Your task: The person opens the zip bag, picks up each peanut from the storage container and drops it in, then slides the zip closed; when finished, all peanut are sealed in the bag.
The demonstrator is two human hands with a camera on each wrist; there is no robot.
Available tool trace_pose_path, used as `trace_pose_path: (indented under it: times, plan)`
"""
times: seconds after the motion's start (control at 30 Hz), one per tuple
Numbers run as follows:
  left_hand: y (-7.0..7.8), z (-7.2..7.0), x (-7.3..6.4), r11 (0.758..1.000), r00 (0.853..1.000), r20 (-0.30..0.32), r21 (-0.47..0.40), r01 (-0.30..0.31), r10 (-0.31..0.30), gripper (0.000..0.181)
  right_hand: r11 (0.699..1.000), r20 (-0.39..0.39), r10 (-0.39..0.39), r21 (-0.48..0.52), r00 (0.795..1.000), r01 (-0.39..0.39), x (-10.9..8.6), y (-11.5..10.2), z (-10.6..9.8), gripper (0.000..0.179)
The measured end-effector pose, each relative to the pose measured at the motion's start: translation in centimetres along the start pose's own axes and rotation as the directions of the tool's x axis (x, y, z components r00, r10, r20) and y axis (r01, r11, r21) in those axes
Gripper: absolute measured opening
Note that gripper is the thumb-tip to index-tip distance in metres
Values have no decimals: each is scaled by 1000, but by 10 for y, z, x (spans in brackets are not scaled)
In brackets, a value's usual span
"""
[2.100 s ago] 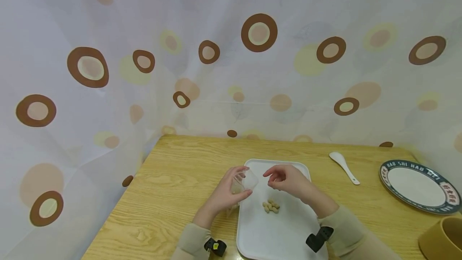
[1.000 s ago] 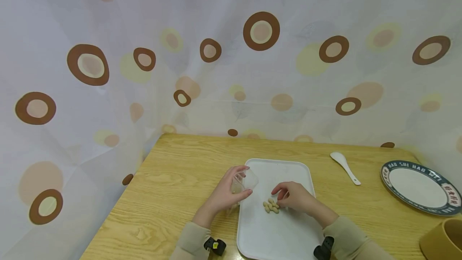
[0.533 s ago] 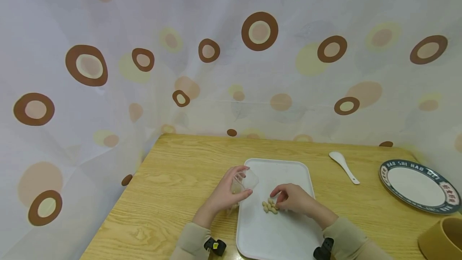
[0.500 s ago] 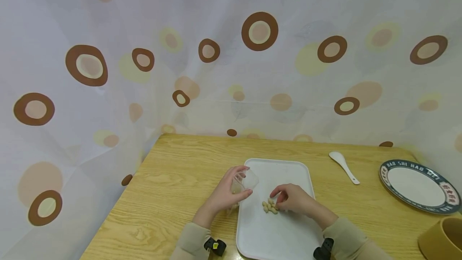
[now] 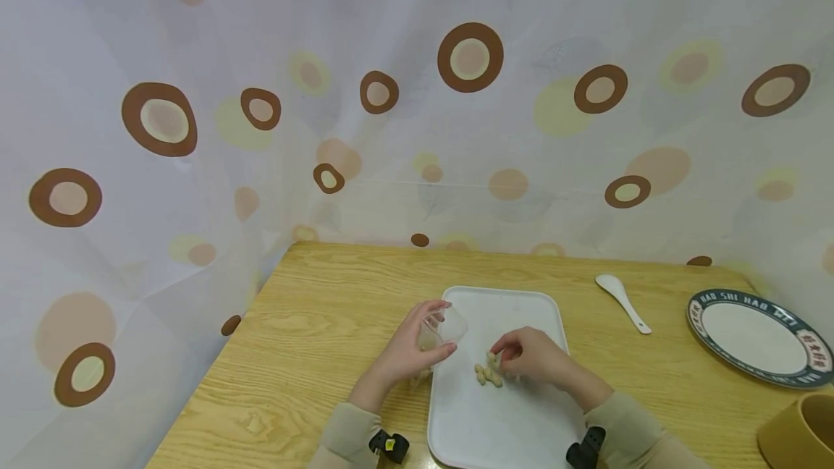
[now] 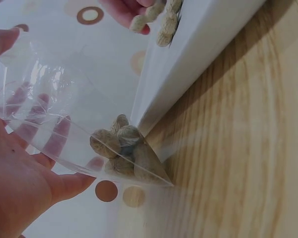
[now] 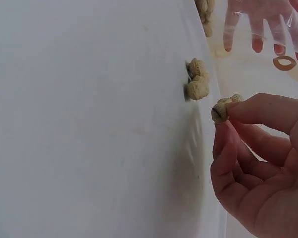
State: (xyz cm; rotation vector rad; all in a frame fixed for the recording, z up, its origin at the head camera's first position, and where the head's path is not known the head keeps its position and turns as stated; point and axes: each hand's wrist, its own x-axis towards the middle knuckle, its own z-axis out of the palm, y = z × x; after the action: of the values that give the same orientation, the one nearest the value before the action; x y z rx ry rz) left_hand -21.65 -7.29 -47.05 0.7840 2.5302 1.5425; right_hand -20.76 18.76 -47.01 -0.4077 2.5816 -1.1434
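Observation:
My left hand [image 5: 407, 346] holds a clear plastic bag [image 5: 446, 326] at the left side of the tray, its thumb and fingers spread around the mouth. Several peanuts [image 6: 120, 146] lie in the bag's bottom corner in the left wrist view. Over the white tray [image 5: 502, 425], my right hand [image 5: 537, 359] pinches one peanut [image 7: 220, 112] between thumb and fingertips, just above the small pile. Other unshelled peanuts [image 5: 489, 375] lie on the tray below these fingers, partly hidden by the hand in the head view.
A white spoon [image 5: 622, 302] lies on the wooden table [image 5: 313, 310] to the right of the tray. Farther right are a plate with a dark patterned rim [image 5: 700, 331] and a mustard-coloured cup [image 5: 785, 436]. A spotted curtain [image 5: 417, 129] hangs behind the table.
My right hand has come down from beside the bag to the pile and now has a peanut lifted from it. My left hand and the bag have stayed in place.

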Motion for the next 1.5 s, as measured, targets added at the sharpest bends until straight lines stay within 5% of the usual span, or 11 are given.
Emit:
trace_pose_path:
  times: [0.77,1.1,1.5]
  plan:
    - [2,2,1,1000,1000,-3,8,-4,4,60,970,-151,-59,224,987,92,5,-56,-23,26]
    - [4,0,1,1000,1000,-3,14,2,-2,62,952,-132,-73,285,988,109,7,-79,-22,30]
    - [2,-1,-1,1000,1000,-19,19,7,-6,62,955,-151,-70,276,986,110,7,-67,-21,22]
